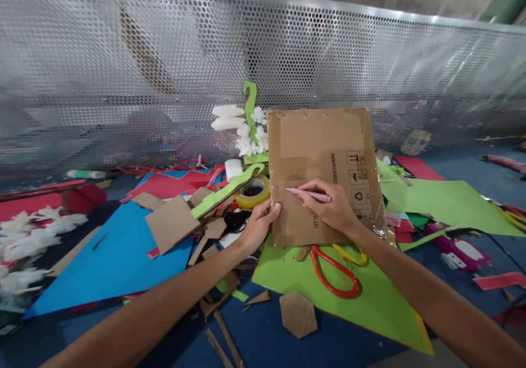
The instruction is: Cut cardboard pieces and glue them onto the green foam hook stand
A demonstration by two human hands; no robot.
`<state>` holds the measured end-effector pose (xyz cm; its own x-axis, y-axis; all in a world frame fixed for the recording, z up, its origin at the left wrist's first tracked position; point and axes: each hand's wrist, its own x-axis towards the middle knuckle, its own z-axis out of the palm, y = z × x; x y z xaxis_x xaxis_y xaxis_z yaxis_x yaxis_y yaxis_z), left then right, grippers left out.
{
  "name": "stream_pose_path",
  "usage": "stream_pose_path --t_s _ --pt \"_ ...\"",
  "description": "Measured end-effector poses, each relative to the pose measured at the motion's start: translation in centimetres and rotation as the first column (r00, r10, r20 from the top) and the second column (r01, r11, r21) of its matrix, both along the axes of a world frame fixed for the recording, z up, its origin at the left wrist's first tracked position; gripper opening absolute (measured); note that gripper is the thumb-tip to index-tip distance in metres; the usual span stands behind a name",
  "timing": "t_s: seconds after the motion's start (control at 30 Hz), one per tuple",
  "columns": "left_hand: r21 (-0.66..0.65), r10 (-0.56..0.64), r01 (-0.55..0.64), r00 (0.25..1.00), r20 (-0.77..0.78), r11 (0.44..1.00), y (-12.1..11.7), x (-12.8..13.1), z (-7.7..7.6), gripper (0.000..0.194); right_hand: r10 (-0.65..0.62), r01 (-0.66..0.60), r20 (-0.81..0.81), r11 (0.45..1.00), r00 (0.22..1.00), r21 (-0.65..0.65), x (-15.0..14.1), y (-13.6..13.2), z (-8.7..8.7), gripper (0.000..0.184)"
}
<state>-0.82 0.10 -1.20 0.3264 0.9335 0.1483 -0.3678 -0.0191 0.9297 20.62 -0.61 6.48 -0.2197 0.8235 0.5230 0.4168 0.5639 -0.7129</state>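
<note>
A piece of brown cardboard point(306, 137) with printed symbols and clear tape along its edges is tilted up in front of me. My left hand point(259, 225) grips its lower left edge, thumb on the front face. In my right hand point(331, 206) is a pink pen point(310, 194), its tip at the cardboard's surface left of the printed text. Below the cardboard, scissors with red and yellow handles point(337, 280) lie on a green sheet point(370, 313), their blades hidden. A roll of yellow tape point(263, 188) sits just beyond my left hand.
A blue sheet point(119, 253), cardboard pieces point(172, 222) and red paper point(176, 184) lie on the left. At right are another green sheet point(447, 198) and a purple glue gun point(462, 250) with a cord. A perforated metal panel point(184, 55) stands behind. A cardboard hexagon point(298, 314) lies in front.
</note>
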Motion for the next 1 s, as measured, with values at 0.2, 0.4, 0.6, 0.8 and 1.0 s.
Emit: stream_pose_path --t_s 0.2,0.4,0.6,0.8,1.0 --pt "-0.024 0.027 -0.028 0.999 -0.028 0.999 0.04 0.08 0.16 0.047 0.021 -0.021 0.026 1.0 0.999 -0.002 0.12 0.13 -0.12 0.009" --pt "-0.045 0.039 -0.041 0.999 -0.037 0.998 0.28 0.0 -0.2 0.045 0.033 -0.032 0.036 0.999 0.999 -0.03 0.19 0.13 -0.23 0.01" --pt "-0.039 0.03 -0.032 0.999 -0.035 0.999 0.49 -0.07 -0.49 0.046 0.024 -0.022 0.044 0.999 0.999 -0.029 0.25 -0.09 -0.19 0.011" --pt "-0.021 0.027 -0.028 0.999 -0.041 0.999 0.48 -0.14 -0.54 0.041 0.039 -0.037 0.042 0.998 0.998 -0.053 0.32 -0.34 -0.16 0.011" --pt "-0.032 0.034 -0.035 0.998 -0.044 0.999 0.22 -0.01 0.05 0.047 0.018 -0.018 0.011 0.999 1.0 -0.047 0.25 -0.12 -0.42 0.019"
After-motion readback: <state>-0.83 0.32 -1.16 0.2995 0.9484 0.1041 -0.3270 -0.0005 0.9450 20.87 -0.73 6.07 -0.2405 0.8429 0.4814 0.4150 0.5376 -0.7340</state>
